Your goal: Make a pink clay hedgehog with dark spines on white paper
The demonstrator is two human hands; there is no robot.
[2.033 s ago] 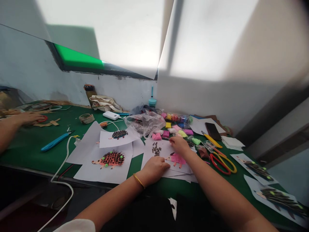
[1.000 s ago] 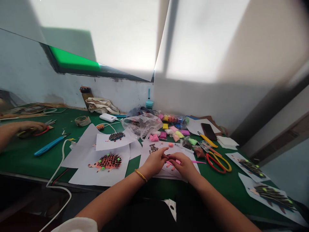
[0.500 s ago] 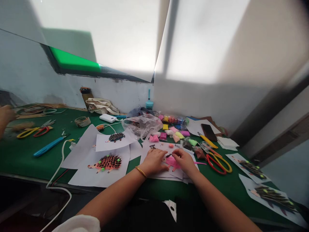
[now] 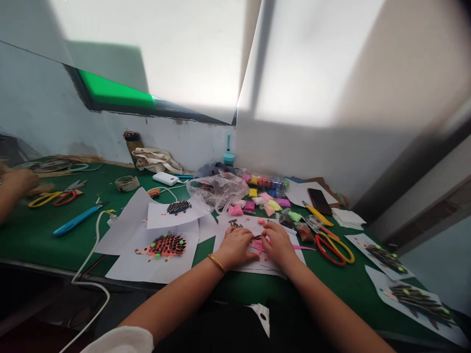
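Observation:
Palm down, my left hand (image 4: 237, 248) lies on a white paper sheet (image 4: 243, 267) with its fingers stretched out. My right hand (image 4: 278, 246) is bent over the same sheet, its fingertips close together at a pink clay shape (image 4: 259, 246). Whatever is between them is too small to make out. A small dark piece lies on the pink clay between my hands. A long pink clay strip (image 4: 304, 247) sticks out to the right. Several dark pieces (image 4: 234, 223) and an orange clay lump (image 4: 261, 220) sit on the paper above my hands.
Packets of coloured clay (image 4: 249, 207) and a clear plastic bag (image 4: 217, 190) are behind the paper. Scissors (image 4: 333, 249) and a phone (image 4: 319, 201) lie right. Hedgehog pictures (image 4: 167, 246) lie left, near a blue cutter (image 4: 76, 221). Another person's hand (image 4: 21, 182) is far left.
My right hand has shifted slightly left and down, with its fingers lower over the pink clay. My left hand stays in about the same place. The other person's hand has come further into view.

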